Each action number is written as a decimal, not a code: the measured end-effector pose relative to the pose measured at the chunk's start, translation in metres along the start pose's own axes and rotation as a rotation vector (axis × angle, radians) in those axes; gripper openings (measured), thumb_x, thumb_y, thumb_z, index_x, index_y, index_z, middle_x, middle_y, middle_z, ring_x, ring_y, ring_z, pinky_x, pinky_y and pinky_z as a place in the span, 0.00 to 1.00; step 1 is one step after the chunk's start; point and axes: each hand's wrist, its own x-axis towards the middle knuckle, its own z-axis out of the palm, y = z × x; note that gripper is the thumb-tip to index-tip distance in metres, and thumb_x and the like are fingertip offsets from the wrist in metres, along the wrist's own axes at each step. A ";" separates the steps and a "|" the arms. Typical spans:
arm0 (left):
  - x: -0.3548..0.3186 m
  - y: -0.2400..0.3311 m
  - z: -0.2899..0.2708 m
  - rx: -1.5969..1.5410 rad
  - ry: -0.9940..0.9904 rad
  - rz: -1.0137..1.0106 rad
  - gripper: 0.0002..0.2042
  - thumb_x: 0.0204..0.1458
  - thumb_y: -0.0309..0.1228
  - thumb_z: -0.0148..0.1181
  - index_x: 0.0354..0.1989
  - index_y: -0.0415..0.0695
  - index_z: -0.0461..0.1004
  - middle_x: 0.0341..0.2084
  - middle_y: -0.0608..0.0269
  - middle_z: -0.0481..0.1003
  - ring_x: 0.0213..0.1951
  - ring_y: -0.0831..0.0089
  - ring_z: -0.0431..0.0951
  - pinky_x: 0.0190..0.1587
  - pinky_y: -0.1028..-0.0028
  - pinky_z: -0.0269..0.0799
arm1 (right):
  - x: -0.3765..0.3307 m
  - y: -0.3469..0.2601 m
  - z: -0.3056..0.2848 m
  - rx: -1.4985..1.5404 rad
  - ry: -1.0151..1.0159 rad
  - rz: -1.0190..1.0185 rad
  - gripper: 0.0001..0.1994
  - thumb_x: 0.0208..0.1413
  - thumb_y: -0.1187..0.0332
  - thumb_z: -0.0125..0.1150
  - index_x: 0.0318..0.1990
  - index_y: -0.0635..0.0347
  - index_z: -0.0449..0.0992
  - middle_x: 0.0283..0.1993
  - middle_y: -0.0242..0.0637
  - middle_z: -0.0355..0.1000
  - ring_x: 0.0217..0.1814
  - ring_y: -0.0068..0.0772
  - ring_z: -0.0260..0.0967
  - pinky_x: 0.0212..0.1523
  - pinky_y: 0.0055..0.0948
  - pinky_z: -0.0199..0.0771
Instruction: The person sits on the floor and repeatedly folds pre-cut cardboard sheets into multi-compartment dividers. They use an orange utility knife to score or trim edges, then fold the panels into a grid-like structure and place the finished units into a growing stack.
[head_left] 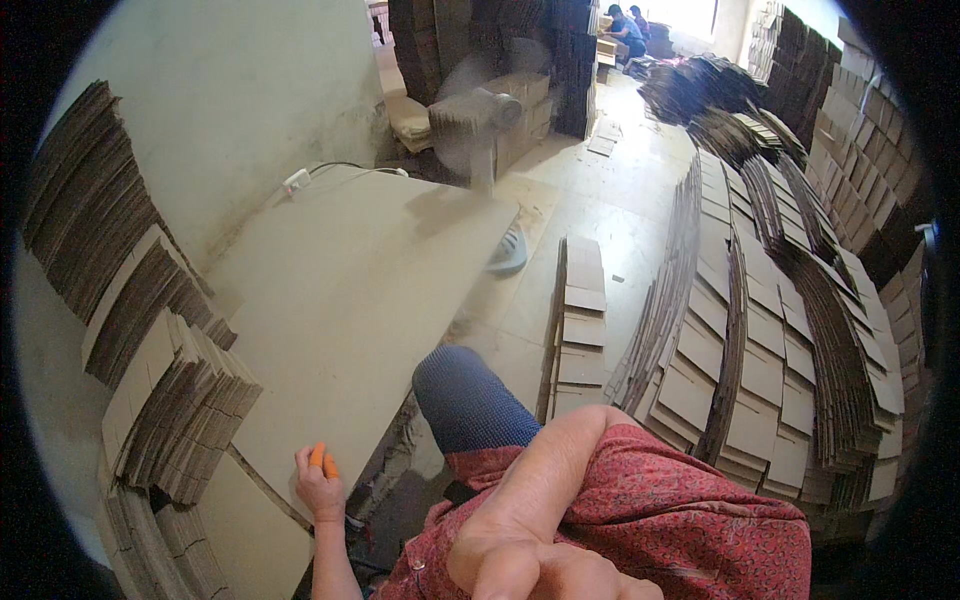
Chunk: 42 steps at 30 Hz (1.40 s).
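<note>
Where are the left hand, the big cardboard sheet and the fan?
left hand (pixel 320 487): head view, back of the hand.
big cardboard sheet (pixel 345 300): head view, bare middle of its face.
fan (pixel 478 118): head view, blurred round head.

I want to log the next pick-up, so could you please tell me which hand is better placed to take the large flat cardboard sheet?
Probably the left hand: it rests on the large flat cardboard sheet. The right hand is raised near the camera.

A cardboard box workshop: stacks of flattened cartons (pixel 780 330) crowd the concrete floor (pixel 600 200), a fan (pixel 478 118) spinning.
</note>
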 end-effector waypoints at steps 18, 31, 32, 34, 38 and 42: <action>0.000 -0.004 0.002 -0.004 0.016 0.026 0.11 0.48 0.27 0.55 0.41 0.41 0.74 0.40 0.58 0.68 0.35 0.56 0.74 0.34 0.64 0.71 | -0.002 0.019 -0.006 -0.013 -0.071 -0.163 0.21 0.58 0.61 0.49 0.59 0.51 0.62 0.52 0.26 0.69 0.53 0.35 0.66 0.56 0.49 0.61; 0.000 0.002 -0.003 -0.011 0.013 0.008 0.10 0.48 0.27 0.55 0.39 0.41 0.74 0.38 0.57 0.70 0.33 0.57 0.74 0.34 0.65 0.70 | -0.004 0.024 -0.001 -0.018 -0.043 -0.190 0.23 0.56 0.60 0.52 0.60 0.50 0.62 0.47 0.28 0.72 0.50 0.34 0.68 0.54 0.47 0.63; -0.001 -0.001 -0.002 -0.016 0.027 0.010 0.10 0.48 0.28 0.56 0.38 0.41 0.74 0.38 0.56 0.70 0.33 0.56 0.73 0.34 0.65 0.70 | 0.000 0.025 -0.006 0.015 -0.106 -0.185 0.23 0.57 0.60 0.52 0.60 0.50 0.62 0.47 0.28 0.72 0.51 0.34 0.68 0.54 0.47 0.63; 0.001 0.001 -0.004 -0.041 -0.004 -0.044 0.09 0.48 0.27 0.56 0.38 0.40 0.73 0.37 0.56 0.70 0.34 0.57 0.73 0.35 0.66 0.70 | 0.005 0.029 -0.014 0.077 -0.233 -0.145 0.22 0.58 0.61 0.51 0.60 0.51 0.62 0.46 0.29 0.72 0.51 0.34 0.68 0.54 0.48 0.63; 0.003 0.000 0.003 -0.014 0.012 -0.026 0.11 0.48 0.28 0.54 0.41 0.47 0.74 0.40 0.63 0.70 0.34 0.60 0.75 0.35 0.64 0.71 | -0.008 0.035 -0.005 0.102 -0.257 -0.091 0.20 0.60 0.60 0.48 0.59 0.52 0.63 0.46 0.30 0.72 0.52 0.37 0.67 0.54 0.51 0.61; 0.002 0.000 0.001 0.002 0.011 -0.087 0.11 0.48 0.31 0.55 0.41 0.49 0.74 0.40 0.67 0.70 0.33 0.60 0.75 0.35 0.64 0.71 | -0.016 0.043 0.004 0.164 -0.256 0.071 0.18 0.60 0.61 0.48 0.57 0.50 0.66 0.44 0.34 0.72 0.51 0.45 0.67 0.53 0.50 0.61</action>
